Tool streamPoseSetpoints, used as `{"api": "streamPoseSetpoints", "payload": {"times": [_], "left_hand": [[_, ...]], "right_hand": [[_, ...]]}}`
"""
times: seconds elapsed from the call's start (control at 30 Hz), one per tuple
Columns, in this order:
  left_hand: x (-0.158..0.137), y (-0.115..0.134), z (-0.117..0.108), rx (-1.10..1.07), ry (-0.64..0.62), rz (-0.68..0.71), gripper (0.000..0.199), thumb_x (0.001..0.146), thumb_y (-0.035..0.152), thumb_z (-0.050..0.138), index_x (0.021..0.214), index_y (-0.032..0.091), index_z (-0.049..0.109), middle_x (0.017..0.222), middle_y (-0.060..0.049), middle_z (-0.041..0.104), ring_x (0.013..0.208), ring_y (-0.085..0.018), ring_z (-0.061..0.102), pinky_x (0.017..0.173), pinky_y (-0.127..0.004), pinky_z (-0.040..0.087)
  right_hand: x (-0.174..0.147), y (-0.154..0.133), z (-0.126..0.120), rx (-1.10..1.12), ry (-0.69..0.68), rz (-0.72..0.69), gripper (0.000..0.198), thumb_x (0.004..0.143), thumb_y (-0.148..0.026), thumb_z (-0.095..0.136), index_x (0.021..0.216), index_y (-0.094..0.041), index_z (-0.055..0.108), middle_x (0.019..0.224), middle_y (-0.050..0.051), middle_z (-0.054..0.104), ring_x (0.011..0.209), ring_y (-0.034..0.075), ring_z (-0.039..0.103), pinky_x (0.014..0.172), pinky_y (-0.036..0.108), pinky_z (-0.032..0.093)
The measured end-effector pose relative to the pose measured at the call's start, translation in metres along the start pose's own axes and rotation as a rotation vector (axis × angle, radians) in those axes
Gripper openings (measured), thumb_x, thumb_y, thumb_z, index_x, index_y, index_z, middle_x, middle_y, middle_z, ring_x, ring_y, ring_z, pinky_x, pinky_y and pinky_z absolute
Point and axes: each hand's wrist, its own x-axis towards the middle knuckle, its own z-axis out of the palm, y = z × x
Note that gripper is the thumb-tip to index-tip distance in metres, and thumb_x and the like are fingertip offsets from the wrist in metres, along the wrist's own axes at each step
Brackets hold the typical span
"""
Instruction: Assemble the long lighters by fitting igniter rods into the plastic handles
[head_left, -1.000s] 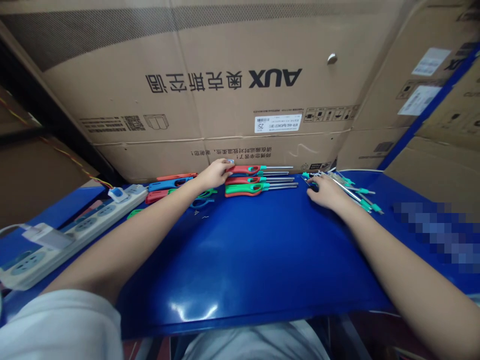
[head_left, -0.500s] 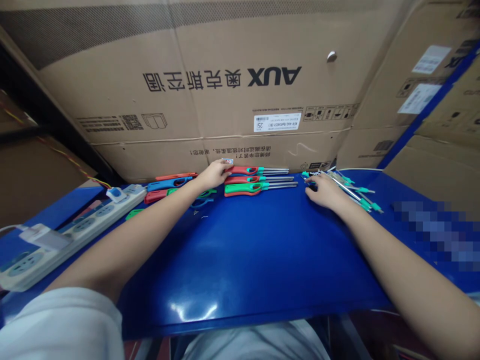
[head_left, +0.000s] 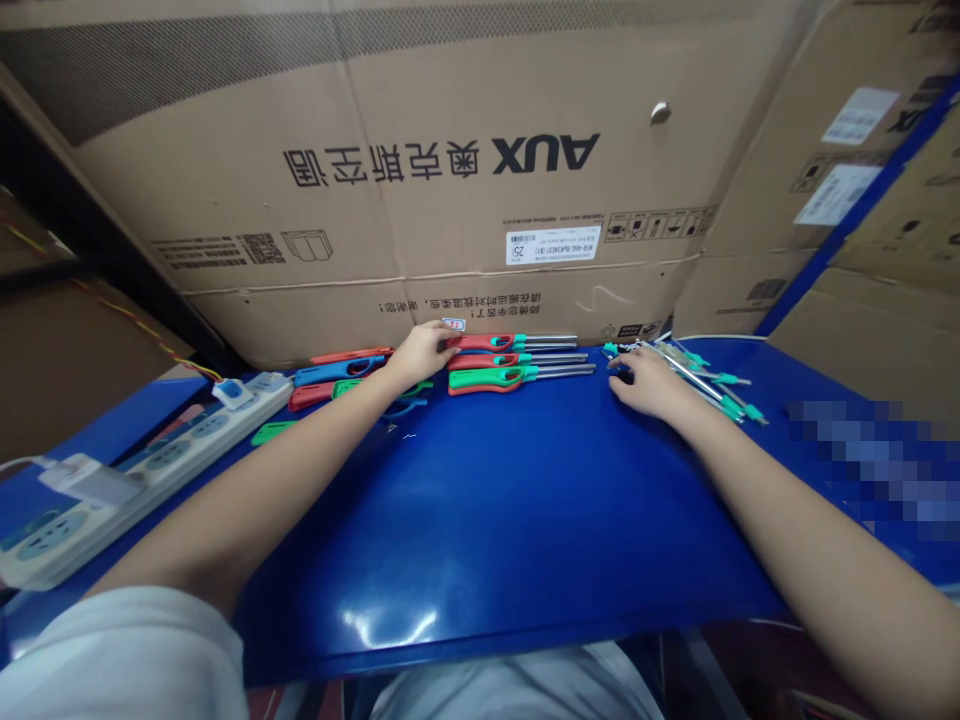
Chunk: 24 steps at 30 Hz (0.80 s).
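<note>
Mid-frame, the topmost red lighter sits pinched in the left hand — it and the lighters below look whole. Loose casings remain centre-left, loose rods centre-right — there the right hand curls, grip unclear.

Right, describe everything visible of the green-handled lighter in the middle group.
The green-handled lighter looks plastic, with red-orange along its lower edge, a greenish collar and a silvery, metal-looking tube pointing right. It lies on the blue table, in front of the red-handled lighters. Neither the left hand nor the right hand touches it.
</note>
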Motion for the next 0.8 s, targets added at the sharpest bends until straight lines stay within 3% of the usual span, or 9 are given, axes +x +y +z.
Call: {"api": "streamPoseSetpoints", "payload": {"times": [0.3, 0.47, 0.67, 0.8], "left_hand": [[-0.003, 0.006, -0.005, 0.054, 0.001, -0.018, 0.029, 0.089, 0.030, 0.062, 0.113, 0.018, 0.075, 0.112, -0.011, 0.070, 0.103, -0.026, 0.067, 0.095, -0.039, 0.054], [-0.006, 0.013, -0.005, 0.105, -0.001, -0.013, 0.030, 0.090, 0.029, 0.061, 0.116, 0.020, 0.073, 0.120, -0.011, 0.068, 0.112, -0.027, 0.063, 0.096, -0.038, 0.052], [-0.009, 0.023, -0.017, 0.162, 0.012, -0.007, 0.034, 0.094, 0.032, 0.053, 0.121, 0.018, 0.069, 0.118, -0.012, 0.067, 0.112, -0.027, 0.061, 0.093, -0.038, 0.051], [-0.019, 0.031, -0.042, 0.200, -0.022, -0.020, 0.028, 0.091, 0.031, 0.054, 0.110, 0.018, 0.070, 0.099, -0.009, 0.068, 0.090, -0.025, 0.065, 0.075, -0.034, 0.050]], "right_hand": [[-0.001, 0.000, 0.001, 0.001, 0.015, 0.008, 0.036, 0.088, -0.027, 0.057, 0.117, -0.013, 0.072, 0.124, 0.020, 0.061, 0.121, 0.034, 0.058, 0.105, 0.043, 0.047], [-0.001, 0.001, 0.001, 0.005, 0.081, 0.006, 0.033, 0.088, -0.029, 0.059, 0.116, -0.017, 0.072, 0.127, 0.016, 0.057, 0.127, 0.034, 0.055, 0.110, 0.044, 0.043], [-0.004, -0.008, -0.005, 0.089, 0.198, -0.088, 0.028, 0.087, -0.024, 0.057, 0.107, -0.012, 0.073, 0.125, 0.019, 0.058, 0.123, 0.033, 0.056, 0.111, 0.042, 0.042], [-0.009, -0.020, -0.018, 0.141, 0.239, -0.125, 0.017, 0.087, -0.025, 0.056, 0.076, -0.019, 0.067, 0.093, 0.011, 0.065, 0.094, 0.026, 0.065, 0.092, 0.038, 0.051]]}}
